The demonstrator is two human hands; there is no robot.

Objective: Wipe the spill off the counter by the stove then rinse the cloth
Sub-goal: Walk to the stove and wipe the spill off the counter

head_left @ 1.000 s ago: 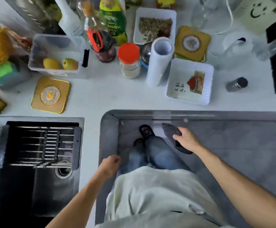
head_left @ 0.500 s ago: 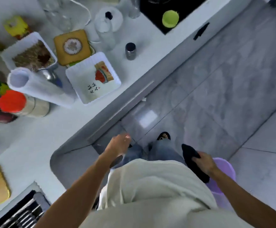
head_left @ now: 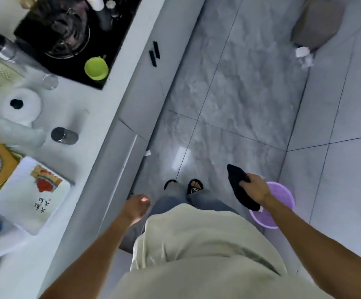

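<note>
Swung further right since a second ago: sink gone from view, stove [head_left: 71, 37] now at upper left. Dark cloth [head_left: 240, 188] gripped mid-length in right hand [head_left: 256, 188], fingers curled round it, carried over the floor for the walk. Long axis running up-left to down-right, free tip pointing toward the counter [head_left: 84, 117]. Just behind, a purple basin [head_left: 281, 203]. Left hand [head_left: 137, 207] empty, seemingly loosely curled; blurred.
</note>
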